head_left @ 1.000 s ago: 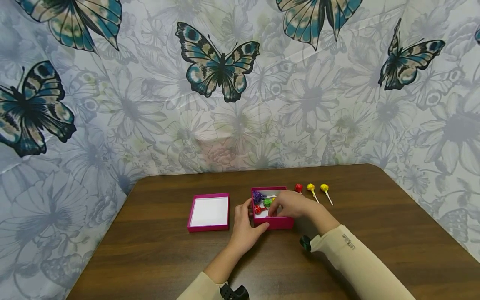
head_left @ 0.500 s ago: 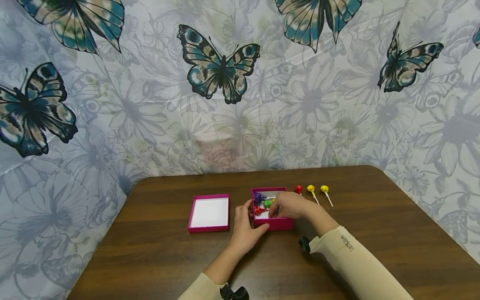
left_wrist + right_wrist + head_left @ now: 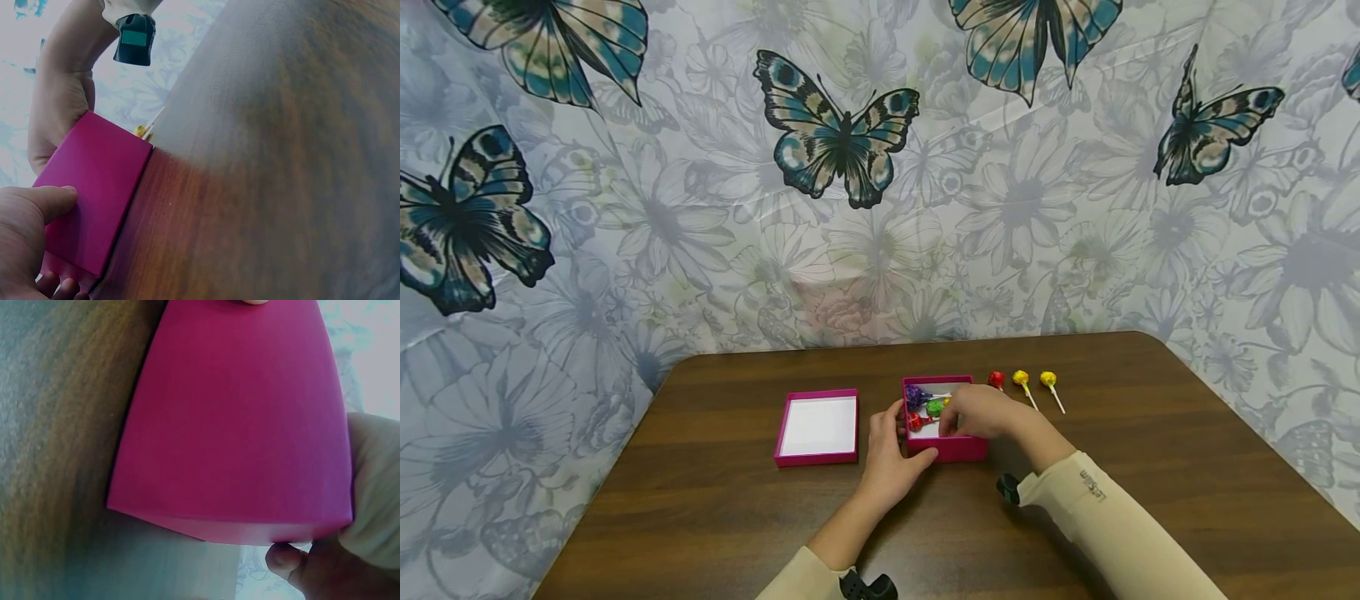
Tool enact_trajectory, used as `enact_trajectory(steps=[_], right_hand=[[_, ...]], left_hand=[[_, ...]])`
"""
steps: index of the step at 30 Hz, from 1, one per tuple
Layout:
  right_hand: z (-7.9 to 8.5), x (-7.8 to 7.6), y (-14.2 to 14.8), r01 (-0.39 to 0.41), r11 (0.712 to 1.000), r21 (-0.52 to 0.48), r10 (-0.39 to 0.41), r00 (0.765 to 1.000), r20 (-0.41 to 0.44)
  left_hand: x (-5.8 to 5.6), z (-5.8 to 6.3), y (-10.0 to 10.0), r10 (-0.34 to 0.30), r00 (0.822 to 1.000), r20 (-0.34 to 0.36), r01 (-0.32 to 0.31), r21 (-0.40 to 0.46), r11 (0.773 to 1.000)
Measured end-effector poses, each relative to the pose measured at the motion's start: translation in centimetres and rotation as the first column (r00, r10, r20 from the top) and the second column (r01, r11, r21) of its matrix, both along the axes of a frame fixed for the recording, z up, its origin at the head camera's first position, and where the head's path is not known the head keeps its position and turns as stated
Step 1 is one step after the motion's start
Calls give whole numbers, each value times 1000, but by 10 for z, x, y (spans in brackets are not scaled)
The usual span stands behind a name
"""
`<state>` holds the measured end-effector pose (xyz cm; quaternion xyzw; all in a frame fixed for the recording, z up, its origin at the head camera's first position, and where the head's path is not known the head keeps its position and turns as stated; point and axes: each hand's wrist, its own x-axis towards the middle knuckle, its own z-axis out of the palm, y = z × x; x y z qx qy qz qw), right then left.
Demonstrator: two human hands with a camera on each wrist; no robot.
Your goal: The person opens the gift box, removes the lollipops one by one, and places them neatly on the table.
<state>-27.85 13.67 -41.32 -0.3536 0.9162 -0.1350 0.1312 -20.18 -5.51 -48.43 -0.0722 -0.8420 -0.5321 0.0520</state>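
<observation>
A magenta box [image 3: 951, 451] without its lid stands on the table, holding wrapped lollipops: a purple one [image 3: 915, 395], a green one [image 3: 935, 408] and a red one [image 3: 916, 422], with a bit of yellow beside them. My left hand [image 3: 886, 462] grips the box's near left corner; in the left wrist view its thumb lies across the front wall [image 3: 103, 181] and its fingers go round the side. Over the right rim my right hand [image 3: 985, 410] reaches down into the box. Its fingertips are hidden there, and I cannot tell whether they pinch anything.
Left of the box lies its magenta lid [image 3: 816, 425], white inside facing up. At the back right, a red lollipop [image 3: 996, 379] and two yellow ones, one nearer [image 3: 1021, 378] and one farther right [image 3: 1048, 380], lie in a row. A butterfly-print cloth hangs behind the table.
</observation>
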Motion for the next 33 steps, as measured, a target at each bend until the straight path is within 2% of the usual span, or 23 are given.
enact_trajectory(steps=[7, 16, 21, 25, 29, 33], right_hand=[[0, 1, 0, 23, 1000, 0, -23, 1000, 5], [0, 1, 1, 6, 1000, -19, -6, 1000, 6], [-2, 2, 4, -18, 998, -67, 17, 1000, -14], [-4, 3, 8, -29, 993, -115, 21, 997, -69], [-5, 5, 10, -19, 983, -183, 1, 995, -101], [-6, 7, 10, 18, 972, -236, -41, 995, -91]], left_hand=[[0, -1, 0, -1, 1000, 1, 1, -5, 1000], [0, -1, 0, -1, 1000, -9, 1, -3, 1000], [0, -1, 0, 1, 1000, -19, -1, -8, 1000], [0, -1, 1, -4, 1000, -19, 4, -8, 1000], [-1, -2, 1, 0, 1000, -25, 0, -3, 1000], [-1, -2, 1, 6, 1000, -29, -6, 11, 1000]])
